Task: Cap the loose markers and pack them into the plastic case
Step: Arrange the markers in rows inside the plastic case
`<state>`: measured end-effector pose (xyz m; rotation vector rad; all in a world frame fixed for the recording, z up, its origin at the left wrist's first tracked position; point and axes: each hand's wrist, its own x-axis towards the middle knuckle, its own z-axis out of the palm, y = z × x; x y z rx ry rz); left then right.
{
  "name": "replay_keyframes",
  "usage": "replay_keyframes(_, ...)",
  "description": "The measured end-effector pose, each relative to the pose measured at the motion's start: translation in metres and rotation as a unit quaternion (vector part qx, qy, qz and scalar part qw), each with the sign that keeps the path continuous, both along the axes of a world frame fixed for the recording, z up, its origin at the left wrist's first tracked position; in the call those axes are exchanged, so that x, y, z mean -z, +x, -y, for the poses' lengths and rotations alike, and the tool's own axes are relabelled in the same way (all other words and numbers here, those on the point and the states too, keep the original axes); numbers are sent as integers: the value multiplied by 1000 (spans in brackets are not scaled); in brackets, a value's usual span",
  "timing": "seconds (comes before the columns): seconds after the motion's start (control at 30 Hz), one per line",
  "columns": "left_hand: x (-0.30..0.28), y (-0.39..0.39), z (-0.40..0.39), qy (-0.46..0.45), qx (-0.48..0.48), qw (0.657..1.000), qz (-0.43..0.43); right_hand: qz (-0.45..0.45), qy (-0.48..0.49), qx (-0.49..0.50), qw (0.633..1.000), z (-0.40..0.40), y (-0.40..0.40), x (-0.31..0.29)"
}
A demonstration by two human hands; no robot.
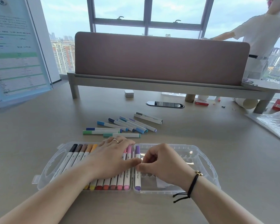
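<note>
Markers fill the left half of the plastic case (200,160), which lies open flat on the desk (39,126) in front of me — a row running from black and browns through orange, red and pink, all capped as far as I can see. My left hand (111,157) lies flat across the middle of that row, fingers straight, pressing the barrels down. In the right half only one marker is seated so far, the purple marker (137,167), in the slot nearest the hinge; the remaining slots there show bare plastic. My right hand (160,164) has its fingers curled, thumb and fingertips pinching at the purple marker's barrel, seemingly settling it into its groove. Beyond the case, near its far edge, the loose markers (124,125) lie scattered — blues, greens, teal, lilac and a pair of greys, roughly a dozen. From here each seems to have its caps on, though I can't be sure of every one. So I judge the job to be a little past halfway: one side packed, the second side just begun, and the cool colours left to check, cap if needed, and slot in before the case can be folded shut.
</note>
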<state>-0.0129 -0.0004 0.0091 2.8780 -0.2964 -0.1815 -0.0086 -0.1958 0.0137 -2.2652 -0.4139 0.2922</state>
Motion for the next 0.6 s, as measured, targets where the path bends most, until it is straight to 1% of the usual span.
replay_keyframes(0.13, 1, 1, -2, -6, -1, 1000, 0, -6, 4, 3, 1000, 1, 0, 2)
replay_keyframes(0.23, 0, 3, -3, -15, -9, 1000, -8, -30, -3, -16, 999, 1, 5, -5)
replay_keyframes(0.3, 0, 3, -3, -15, -12, 1000, -13, -27, -9, -3, 1000, 2, 17, -12)
replay_keyframes(0.37, 0, 4, -4, -16, -13, 1000, -16, 3, -11, 33, 999, 4, 38, -19)
replay_keyframes(0.43, 0, 4, -5, -16, -17, 1000, -21, 52, -27, 65, 996, 6, 63, -22)
replay_keyframes(0.53, 0, 3, -6, -12, -16, 999, -26, 124, -76, 99, 984, 7, 98, -19)
replay_keyframes(0.6, -1, 3, -7, -10, -16, 999, -30, 147, -104, 108, 978, 5, 117, -13)
